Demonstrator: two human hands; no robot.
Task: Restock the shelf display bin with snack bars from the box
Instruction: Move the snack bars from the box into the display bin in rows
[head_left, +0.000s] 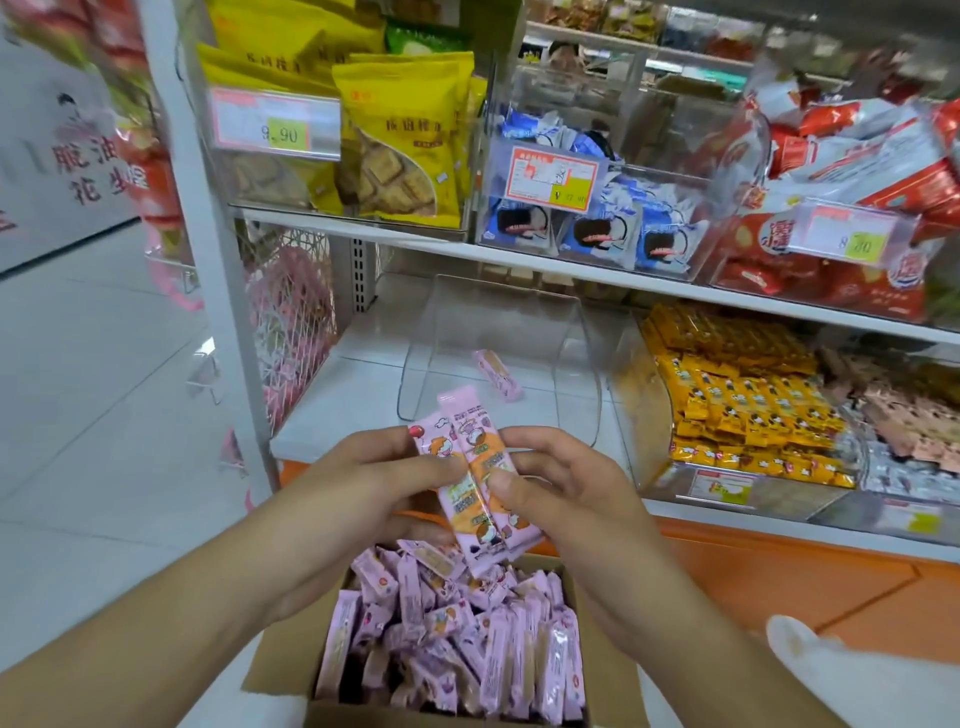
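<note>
A small bunch of pink-wrapped snack bars (470, 480) is held upright above the box, in front of the shelf. My left hand (384, 478) grips the bunch from the left and my right hand (550, 480) pinches it from the right. Below them an open cardboard box (280, 654) holds several more pink snack bars (457, 639). On the lower shelf stands a clear plastic display bin (415, 364) with one pink bar (497, 375) lying inside it.
To the right of the clear bin sits a bin of yellow snack packs (737, 405). The upper shelf holds yellow biscuit bags (405, 140), blue-white packets (597, 228) and red packets (831, 218). A white shelf post (228, 291) stands left, tiled floor (104, 389) beyond.
</note>
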